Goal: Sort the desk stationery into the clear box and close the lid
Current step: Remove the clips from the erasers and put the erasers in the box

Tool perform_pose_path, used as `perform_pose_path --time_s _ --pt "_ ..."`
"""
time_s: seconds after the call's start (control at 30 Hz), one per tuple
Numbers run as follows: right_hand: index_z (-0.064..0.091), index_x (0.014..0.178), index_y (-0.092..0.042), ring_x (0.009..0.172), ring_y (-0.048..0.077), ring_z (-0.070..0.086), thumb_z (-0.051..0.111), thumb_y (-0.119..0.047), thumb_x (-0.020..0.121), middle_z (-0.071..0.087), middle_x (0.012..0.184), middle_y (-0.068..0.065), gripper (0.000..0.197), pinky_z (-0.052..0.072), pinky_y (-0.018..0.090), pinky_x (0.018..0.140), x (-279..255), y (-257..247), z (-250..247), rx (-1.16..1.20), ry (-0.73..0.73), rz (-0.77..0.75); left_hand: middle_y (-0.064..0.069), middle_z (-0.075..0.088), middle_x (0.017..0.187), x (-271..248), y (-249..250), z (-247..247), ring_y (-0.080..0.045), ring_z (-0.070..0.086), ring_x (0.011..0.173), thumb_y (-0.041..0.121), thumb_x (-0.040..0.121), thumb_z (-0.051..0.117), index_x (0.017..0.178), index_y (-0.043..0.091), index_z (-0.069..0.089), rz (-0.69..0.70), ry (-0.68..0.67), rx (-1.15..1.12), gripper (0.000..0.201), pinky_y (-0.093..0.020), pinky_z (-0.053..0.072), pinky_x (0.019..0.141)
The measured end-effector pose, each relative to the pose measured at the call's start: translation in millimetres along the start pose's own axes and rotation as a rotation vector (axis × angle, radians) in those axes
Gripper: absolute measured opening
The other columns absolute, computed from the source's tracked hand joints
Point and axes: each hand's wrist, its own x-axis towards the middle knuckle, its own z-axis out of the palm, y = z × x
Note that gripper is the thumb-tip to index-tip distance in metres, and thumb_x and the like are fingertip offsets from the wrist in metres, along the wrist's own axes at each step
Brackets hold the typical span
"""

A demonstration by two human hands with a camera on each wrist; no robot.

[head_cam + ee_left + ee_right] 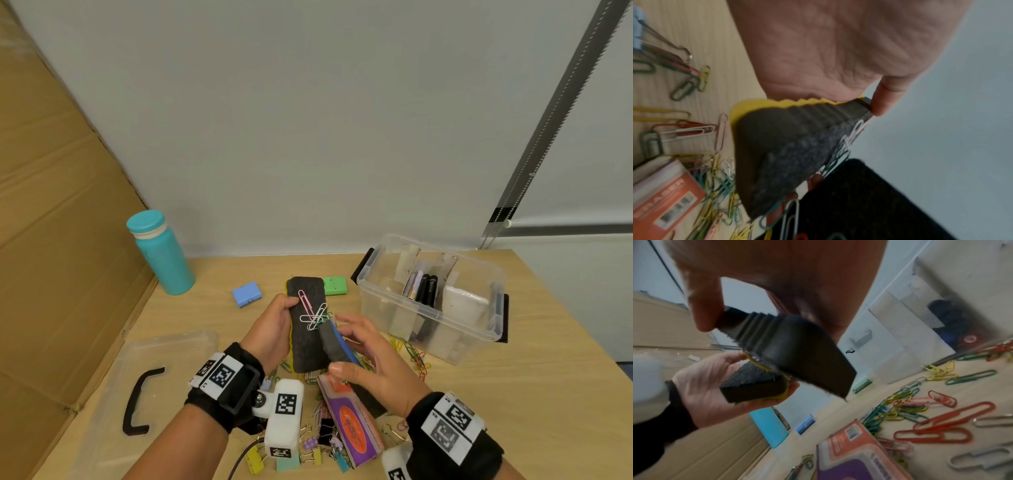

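Erasers occupy both my hands above the counter (513, 359). My left hand (270, 329) grips the yellow-backed eraser (306, 329) by its long edges, felt face up, thumb on the far edge; several paper clips (313, 315) cling to the felt in a crossed cluster. My right hand (370, 363) holds the blue-backed eraser (337, 346) tilted on edge, thumb at its near end and fingers (349, 323) along the far side; its upper end touches the clip cluster on the first eraser.

Clear box (493, 308) stands open on the counter to the right, well apart from my hands. Card dividers split it into compartments; dark markers (426, 287) stand in the middle one. Its lid (164, 349), with a black handle (137, 401), lies flat on the counter to the left.

Loose clips (416, 356) lie between my hands and the box. Binder clips (313, 452) and an orange-purple pack (352, 428) lie near my wrists. Beyond my hands lie a blue block (246, 294) and a green block (335, 286). A teal bottle (161, 253) stands upright at far left
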Motion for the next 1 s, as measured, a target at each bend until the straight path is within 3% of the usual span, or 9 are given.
perform_pose_path --time_s 0.1,0.2,0.43,0.57,0.7,0.83,0.9,1.0 --pt "0.058 0.116 -0.026 0.114 0.004 0.054 0.059 -0.072 0.069 0.058 0.12 -0.011 0.066 0.042 0.034 0.104 2 3 -3 0.063 -0.025 0.031 -0.019 0.058 0.119 0 -1 0 -0.028 0.054 0.109 0.027 0.098 0.022 0.128 0.004 0.05 0.004 -0.021 0.011 0.047 -0.04 0.041 0.1" --pt "0.061 0.109 -0.023 0.109 0.004 0.056 0.055 -0.076 0.068 0.06 0.111 -0.008 0.067 0.042 0.031 0.101 -2 10 -8 0.019 -0.035 0.051 -0.02 0.057 0.121 1 -3 -5 -0.029 0.052 0.111 0.027 0.098 0.024 0.13 0.004 0.048 0.015 0.009 -0.011 0.046 -0.042 0.039 0.103" --pt "0.058 0.101 -0.03 0.099 0.0 0.053 0.05 -0.086 0.059 0.053 0.105 -0.013 0.071 0.044 0.031 0.095 -15 28 -14 -0.189 -0.071 0.153 -0.019 0.055 0.12 2 -11 -18 -0.028 0.054 0.106 0.026 0.098 0.025 0.13 0.005 0.048 0.026 0.038 -0.072 0.045 -0.041 0.046 0.091" --pt "0.056 0.102 -0.027 0.098 0.0 0.05 0.05 -0.086 0.058 0.044 0.107 -0.012 0.074 0.044 0.027 0.092 -16 30 -19 -0.322 -0.065 0.2 -0.019 0.057 0.113 -1 -14 -20 -0.028 0.057 0.099 0.028 0.098 0.026 0.125 0.005 0.051 0.002 0.038 -0.095 0.044 -0.042 0.048 0.087" --pt "0.055 0.107 -0.028 0.109 -0.002 0.049 0.059 -0.074 0.067 0.043 0.117 -0.017 0.062 0.043 0.024 0.095 -14 18 -17 -0.271 -0.038 0.084 -0.02 0.056 0.12 -2 -14 -19 -0.03 0.055 0.105 0.028 0.098 0.025 0.13 0.005 0.049 -0.01 0.047 -0.089 0.046 -0.046 0.043 0.097" --pt "0.056 0.114 -0.03 0.12 -0.008 0.042 0.059 -0.074 0.065 0.04 0.13 -0.022 0.066 0.037 0.02 0.103 -3 -2 -8 -0.166 -0.088 0.058 -0.021 0.057 0.125 -2 -16 -13 -0.031 0.053 0.113 0.03 0.097 0.024 0.132 0.003 0.048 -0.042 0.02 -0.066 0.051 -0.046 0.036 0.107" --pt "0.059 0.113 -0.028 0.114 -0.006 0.048 0.061 -0.067 0.067 0.048 0.124 -0.017 0.06 0.039 0.022 0.102 4 -7 -4 -0.069 -0.134 0.089 -0.023 0.057 0.127 -3 -18 -10 -0.032 0.053 0.115 0.033 0.096 0.024 0.131 0.004 0.049 -0.05 -0.015 -0.033 0.052 -0.047 0.035 0.109" --pt "0.061 0.108 -0.029 0.106 0.001 0.055 0.059 -0.069 0.066 0.056 0.111 -0.012 0.059 0.044 0.031 0.1 9 -7 -1 -0.074 -0.126 0.139 -0.022 0.056 0.119 -4 -17 -10 -0.03 0.052 0.11 0.032 0.096 0.025 0.13 0.001 0.049 -0.038 -0.03 -0.021 0.052 -0.046 0.035 0.107"
